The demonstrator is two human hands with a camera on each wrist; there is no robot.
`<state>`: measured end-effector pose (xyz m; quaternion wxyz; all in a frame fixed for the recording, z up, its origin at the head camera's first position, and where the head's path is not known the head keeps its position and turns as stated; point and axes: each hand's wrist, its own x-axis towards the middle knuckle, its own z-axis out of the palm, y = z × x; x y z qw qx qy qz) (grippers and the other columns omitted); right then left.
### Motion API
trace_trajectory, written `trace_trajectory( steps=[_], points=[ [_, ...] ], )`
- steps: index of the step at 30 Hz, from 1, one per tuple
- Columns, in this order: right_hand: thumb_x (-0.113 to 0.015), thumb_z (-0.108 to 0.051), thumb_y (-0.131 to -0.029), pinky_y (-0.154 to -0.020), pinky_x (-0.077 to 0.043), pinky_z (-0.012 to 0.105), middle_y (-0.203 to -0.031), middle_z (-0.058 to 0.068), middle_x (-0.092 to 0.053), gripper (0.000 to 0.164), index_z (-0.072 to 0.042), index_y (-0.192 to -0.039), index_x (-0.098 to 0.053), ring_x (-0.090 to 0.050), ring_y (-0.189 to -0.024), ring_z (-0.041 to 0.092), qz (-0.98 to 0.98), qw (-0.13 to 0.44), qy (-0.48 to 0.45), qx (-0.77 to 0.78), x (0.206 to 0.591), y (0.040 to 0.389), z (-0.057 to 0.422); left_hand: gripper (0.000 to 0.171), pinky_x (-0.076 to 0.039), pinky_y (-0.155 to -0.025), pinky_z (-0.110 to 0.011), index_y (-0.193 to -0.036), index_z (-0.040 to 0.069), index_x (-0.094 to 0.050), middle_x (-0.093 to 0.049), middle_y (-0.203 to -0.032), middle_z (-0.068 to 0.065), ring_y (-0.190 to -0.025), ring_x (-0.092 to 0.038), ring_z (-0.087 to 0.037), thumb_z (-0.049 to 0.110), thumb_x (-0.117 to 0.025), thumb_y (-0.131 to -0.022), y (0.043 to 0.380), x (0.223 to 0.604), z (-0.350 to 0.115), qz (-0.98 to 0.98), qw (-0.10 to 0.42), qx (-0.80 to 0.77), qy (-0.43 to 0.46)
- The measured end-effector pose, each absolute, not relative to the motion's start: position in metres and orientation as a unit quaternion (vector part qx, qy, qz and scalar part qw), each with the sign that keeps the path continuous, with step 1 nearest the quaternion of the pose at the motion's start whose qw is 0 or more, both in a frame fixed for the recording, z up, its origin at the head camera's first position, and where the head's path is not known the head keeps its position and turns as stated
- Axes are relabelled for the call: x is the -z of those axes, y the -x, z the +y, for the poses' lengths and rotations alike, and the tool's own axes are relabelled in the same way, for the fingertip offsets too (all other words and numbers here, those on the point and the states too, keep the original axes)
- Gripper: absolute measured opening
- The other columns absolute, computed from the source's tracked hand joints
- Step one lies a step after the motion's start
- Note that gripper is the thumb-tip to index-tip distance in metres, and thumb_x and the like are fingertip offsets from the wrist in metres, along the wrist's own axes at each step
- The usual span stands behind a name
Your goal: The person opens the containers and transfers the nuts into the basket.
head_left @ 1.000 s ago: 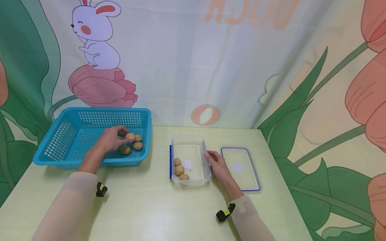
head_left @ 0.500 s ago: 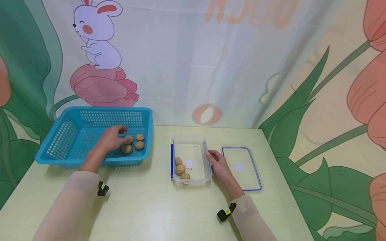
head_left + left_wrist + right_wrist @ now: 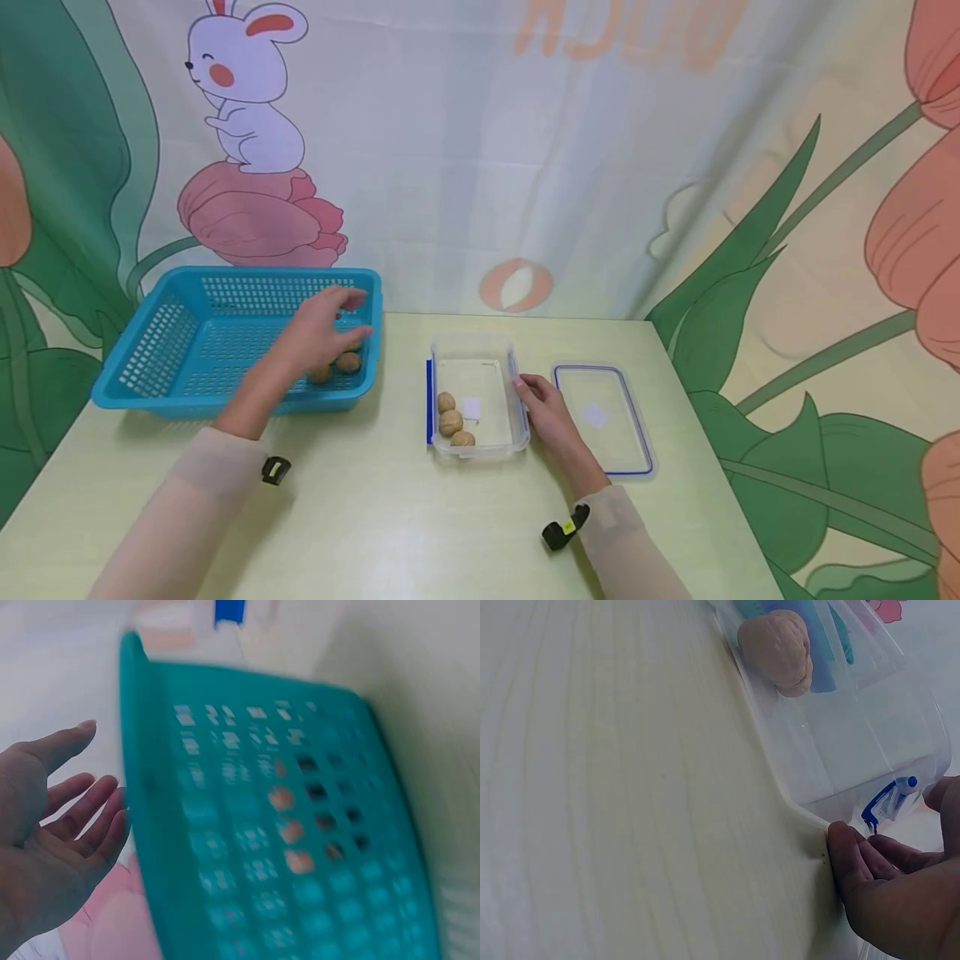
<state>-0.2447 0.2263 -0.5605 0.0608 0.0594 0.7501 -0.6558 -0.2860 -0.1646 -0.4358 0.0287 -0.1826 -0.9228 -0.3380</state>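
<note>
My left hand (image 3: 311, 333) hovers over the right end of the blue plastic basket (image 3: 150, 392), its fingers spread and nothing between them. The left wrist view also shows that hand (image 3: 52, 840) empty beside the basket's rim. Below it in the basket lie several walnuts (image 3: 348, 362), partly covered by the hand. At the middle of the table stands a clear plastic food container (image 3: 491, 387) with three walnuts (image 3: 451, 422) along its left side. With thumb at the rim and fingers outside, my right hand (image 3: 551, 417) grips the container's right wall.
To the right of the container a clear lid (image 3: 611, 433) with a blue seal lies flat on the table (image 3: 390, 517). A blue clip flap (image 3: 430, 400) runs along the container's left side. Behind the table hangs a printed curtain (image 3: 420, 167).
My left hand has let go of a walnut inside the basket, then lifted and moved right with its fingers spread. The right hand keeps its place on the container.
</note>
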Motion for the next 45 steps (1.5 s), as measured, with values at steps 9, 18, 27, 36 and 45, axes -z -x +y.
trace_trajectory(
  steps=[9, 18, 27, 36, 45],
  points=[
    [-0.06, -0.04, -0.109, -0.116, -0.044, 0.052, -0.148, 0.024, -0.057, 0.058, 0.0, -0.15, -0.052, -0.054, -0.137, 0.036, 0.744, 0.068, -0.068, 0.661, 0.558, 0.243, 0.224, 0.058, -0.055, -0.103, -0.051, -0.143, 0.001, -0.06, -0.063, -0.134, -0.017, -0.125, -0.06, -0.036, 0.02, -0.084, -0.094, 0.272, 0.436, -0.11, -0.919, 0.024, 0.301, 0.254],
    [-0.06, -0.041, -0.109, -0.115, -0.046, 0.053, -0.147, 0.024, -0.058, 0.057, 0.001, -0.149, -0.053, -0.055, -0.136, 0.036, 0.754, 0.066, -0.067, 0.651, 0.563, 0.243, 0.225, 0.058, -0.054, -0.106, -0.047, -0.143, 0.004, -0.063, -0.061, -0.142, -0.014, -0.131, -0.06, -0.033, 0.028, -0.083, -0.095, 0.274, 0.447, -0.08, -0.924, -0.019, 0.23, 0.305],
    [-0.06, -0.042, -0.109, -0.116, -0.045, 0.055, -0.148, 0.023, -0.058, 0.057, 0.0, -0.148, -0.054, -0.054, -0.138, 0.037, 0.757, 0.06, -0.061, 0.647, 0.561, 0.243, 0.226, 0.058, -0.051, -0.111, -0.045, -0.142, 0.008, -0.065, -0.063, -0.142, -0.01, -0.135, -0.056, -0.031, 0.034, -0.084, -0.094, 0.285, 0.459, -0.056, -0.927, -0.05, 0.163, 0.334],
    [-0.055, -0.032, -0.113, -0.116, -0.044, 0.057, -0.15, 0.028, -0.054, 0.053, 0.005, -0.151, -0.049, -0.052, -0.139, 0.04, 0.759, 0.077, -0.066, 0.644, 0.557, 0.246, 0.226, 0.058, -0.052, -0.109, -0.045, -0.143, 0.009, -0.065, -0.062, -0.141, -0.008, -0.133, -0.057, -0.029, 0.032, -0.084, -0.093, 0.297, 0.467, -0.042, -0.918, -0.09, 0.107, 0.372],
    [-0.057, -0.038, -0.111, -0.113, -0.046, 0.055, -0.147, 0.025, -0.057, 0.055, 0.002, -0.149, -0.052, -0.055, -0.136, 0.037, 0.757, 0.062, -0.06, 0.648, 0.56, 0.246, 0.225, 0.058, -0.051, -0.11, -0.046, -0.143, 0.008, -0.064, -0.062, -0.141, -0.007, -0.132, -0.056, -0.026, 0.027, -0.084, -0.092, 0.313, 0.473, -0.03, -0.905, -0.153, 0.11, 0.382]
  ],
)
